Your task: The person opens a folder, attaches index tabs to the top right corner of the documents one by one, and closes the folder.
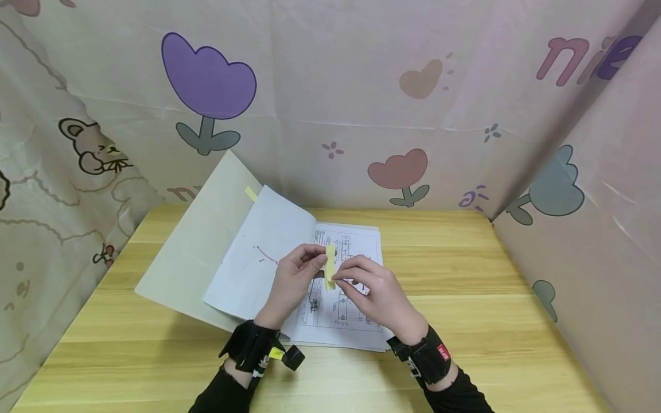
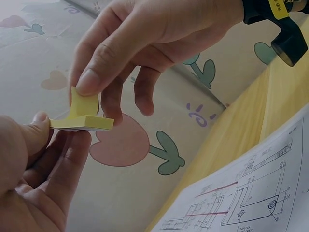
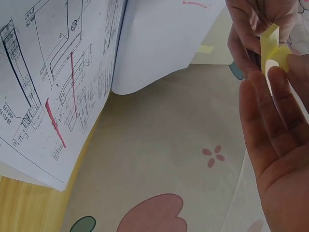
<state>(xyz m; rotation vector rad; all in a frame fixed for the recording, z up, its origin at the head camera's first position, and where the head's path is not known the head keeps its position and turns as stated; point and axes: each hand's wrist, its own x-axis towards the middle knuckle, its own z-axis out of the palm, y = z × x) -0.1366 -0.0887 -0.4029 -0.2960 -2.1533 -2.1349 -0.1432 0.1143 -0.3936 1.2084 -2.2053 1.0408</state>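
Note:
My left hand [image 1: 294, 278] grips a small pad of yellow sticky notes [image 1: 330, 265] between thumb and fingers, above the open stack of papers. With thumb and forefinger, my right hand [image 1: 378, 291] pinches the top sticky note [image 2: 84, 104], which curls up from the pad at one end and still joins it at the other. Below both hands lies a page with technical drawings [image 1: 356, 312], some red pen strokes on it. A white sheet [image 1: 258, 252] with red marks is turned over to the left, against a pale cover [image 1: 191, 252].
A yellow sticky strip [image 1: 251, 193] is stuck on the cover near the turned sheet's upper edge. Everything rests on a wooden table [image 1: 439, 252], with a printed curtain [image 1: 310, 86] hanging behind and at both sides. Black bands [image 1: 431, 355] with cameras circle the wrists.

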